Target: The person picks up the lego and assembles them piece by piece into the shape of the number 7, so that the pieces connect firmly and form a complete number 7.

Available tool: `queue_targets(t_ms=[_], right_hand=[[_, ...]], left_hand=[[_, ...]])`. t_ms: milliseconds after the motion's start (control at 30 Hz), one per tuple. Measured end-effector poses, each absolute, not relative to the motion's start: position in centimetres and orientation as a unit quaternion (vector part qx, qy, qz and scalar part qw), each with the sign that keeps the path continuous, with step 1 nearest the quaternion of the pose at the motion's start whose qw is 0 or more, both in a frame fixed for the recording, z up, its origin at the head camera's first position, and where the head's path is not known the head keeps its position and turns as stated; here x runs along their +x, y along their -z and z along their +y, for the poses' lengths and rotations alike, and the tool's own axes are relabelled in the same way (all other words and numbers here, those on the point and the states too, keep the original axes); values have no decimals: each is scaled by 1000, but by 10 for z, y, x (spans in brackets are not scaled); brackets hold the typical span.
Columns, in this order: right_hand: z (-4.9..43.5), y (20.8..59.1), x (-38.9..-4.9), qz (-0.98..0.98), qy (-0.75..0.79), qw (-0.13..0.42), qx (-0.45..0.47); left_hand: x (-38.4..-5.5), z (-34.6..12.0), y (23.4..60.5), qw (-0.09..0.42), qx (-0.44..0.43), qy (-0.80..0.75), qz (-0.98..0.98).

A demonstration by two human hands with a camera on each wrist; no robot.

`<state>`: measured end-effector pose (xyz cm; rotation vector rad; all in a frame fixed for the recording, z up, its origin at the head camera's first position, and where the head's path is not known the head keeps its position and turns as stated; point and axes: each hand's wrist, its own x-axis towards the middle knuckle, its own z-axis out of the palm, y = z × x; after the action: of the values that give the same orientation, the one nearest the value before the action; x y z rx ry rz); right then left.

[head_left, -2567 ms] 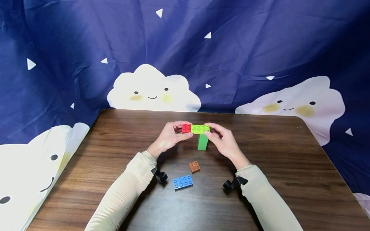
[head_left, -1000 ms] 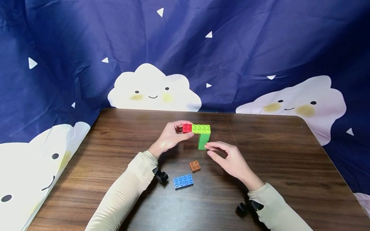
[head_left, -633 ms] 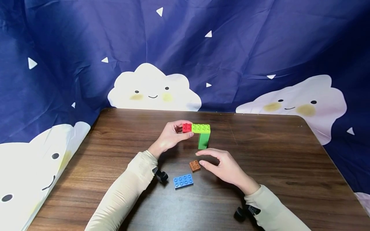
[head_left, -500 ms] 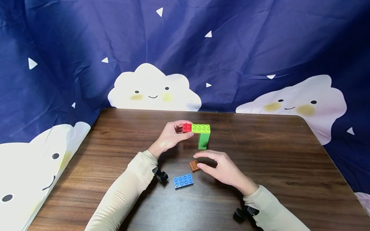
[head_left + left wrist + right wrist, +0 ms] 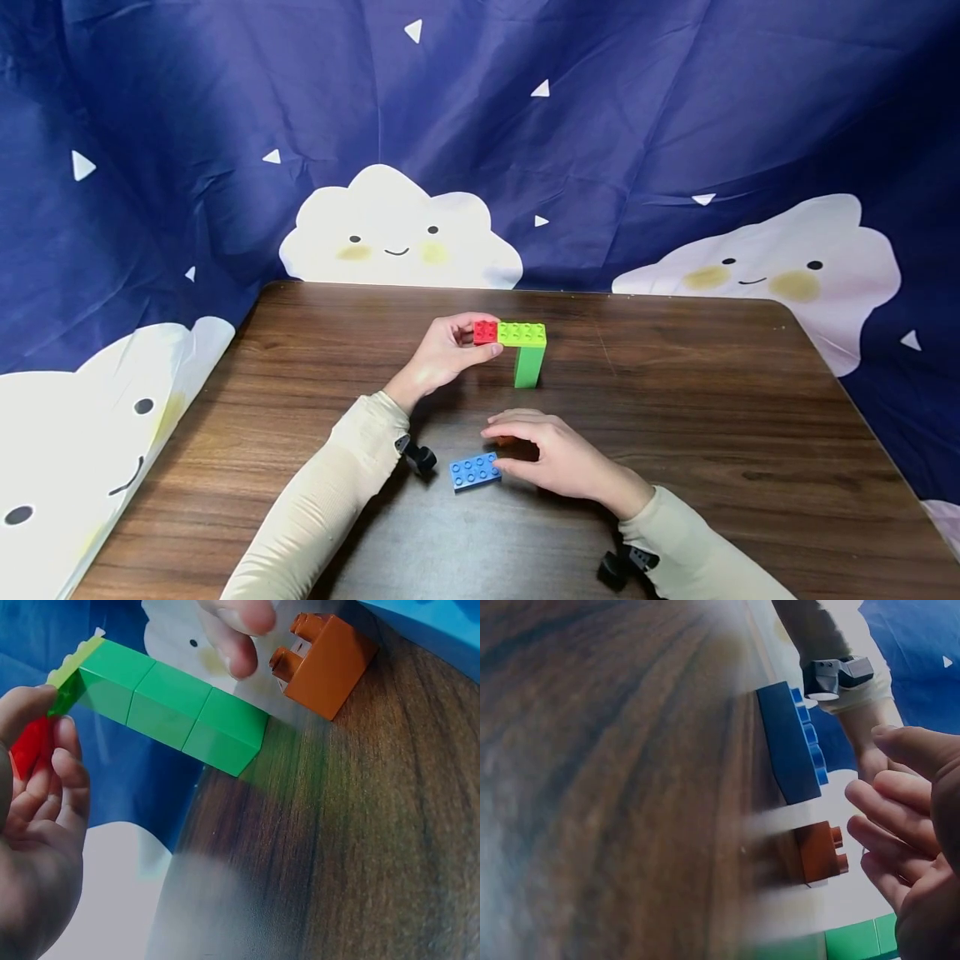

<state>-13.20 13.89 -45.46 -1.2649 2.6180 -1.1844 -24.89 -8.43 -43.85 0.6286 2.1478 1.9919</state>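
My left hand point(image 5: 444, 350) pinches a red building brick point(image 5: 485, 332) between thumb and fingers. Level with it and joined end to end runs a lime-green brick point(image 5: 522, 334), borne at its right side by a column of three green bricks point(image 5: 169, 700). The right hand point(image 5: 558, 458) hovers, fingers relaxed and apart, holding nothing. Beneath it sits an orange-brown brick point(image 5: 817, 853) with its studs up, mostly hidden in the head view. A longer blue brick point(image 5: 474, 472) lies just to the left, and the right thumb tip overlaps its corner in the head view.
The bricks are on a dark wood-grain table point(image 5: 712, 400) with rounded far corners. Behind it hangs a blue curtain point(image 5: 585, 150) with white clouds and triangles. Each wrist carries a small black camera, such as the left wrist camera point(image 5: 417, 454).
The right hand has let go of the lime-green brick, come down past the green column and moved over the brown brick toward the blue one. My left hand still grips the red brick.
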Motion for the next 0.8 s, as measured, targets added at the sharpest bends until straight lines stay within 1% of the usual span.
queue_targets(t_ms=[167, 433, 800], right_hand=[[134, 457, -131, 835, 344, -1, -430], [126, 456, -125, 857, 266, 32, -441], [122, 462, -129, 839, 241, -5, -487]], left_hand=[[-250, -83, 439, 81, 204, -671, 708], [-250, -82, 440, 87, 201, -682, 698], [-249, -82, 440, 89, 198, -691, 689]])
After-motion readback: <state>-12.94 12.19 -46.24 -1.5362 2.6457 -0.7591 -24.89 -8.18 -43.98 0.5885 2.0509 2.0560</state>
